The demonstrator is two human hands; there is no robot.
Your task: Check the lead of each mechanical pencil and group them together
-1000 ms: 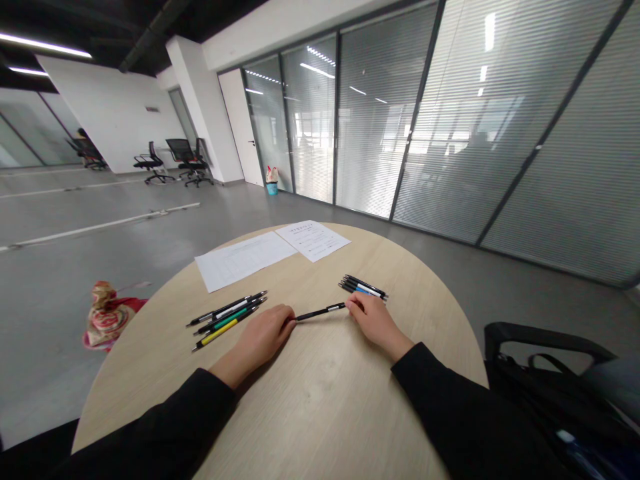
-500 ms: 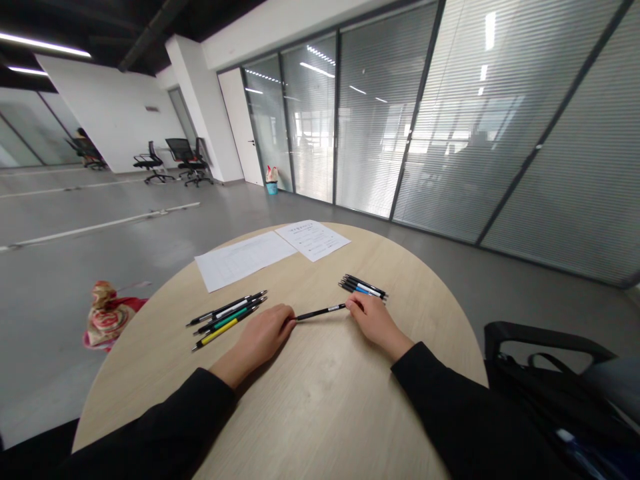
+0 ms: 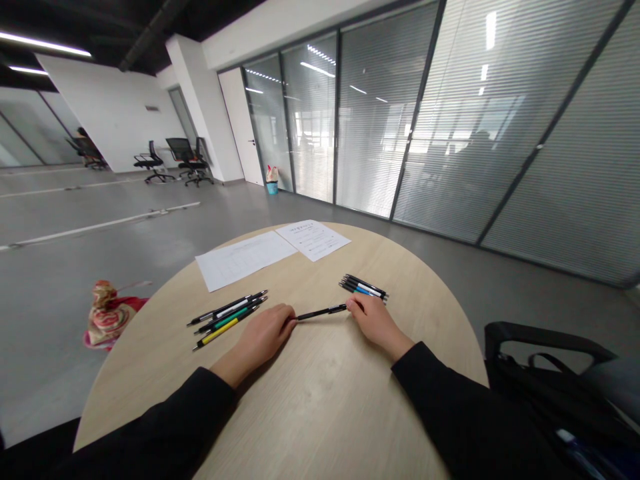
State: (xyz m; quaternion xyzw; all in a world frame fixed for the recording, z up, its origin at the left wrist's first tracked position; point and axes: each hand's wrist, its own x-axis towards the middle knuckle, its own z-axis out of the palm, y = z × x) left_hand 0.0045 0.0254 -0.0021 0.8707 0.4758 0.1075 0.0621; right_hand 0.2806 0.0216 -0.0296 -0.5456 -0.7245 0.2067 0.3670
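Observation:
A slim black pen point(image 3: 321, 312) lies level between my two hands, just over the tabletop. The fingers of my left hand point(image 3: 266, 333) pinch its left end. At the other end, the fingertips of my right hand point(image 3: 374, 323) close on the pen, and its clip faces up. Several pens point(image 3: 231, 317) with black, white, green and yellow barrels lie side by side to the left of my left hand. Just beyond my right hand is a second bunch of pens point(image 3: 363, 285), black, white and blue, partly hidden by that hand.
Two printed paper sheets point(image 3: 245, 257) lie at the far side of the round wooden table point(image 3: 320, 400). A black chair point(image 3: 550, 340) with a bag stands at the right. On the floor at the left is a patterned red and gold bag point(image 3: 107, 317).
The pen between my hands has turned about its long axis: its white label faced up before, and now the clip shows. Both hands stay in nearly the same place.

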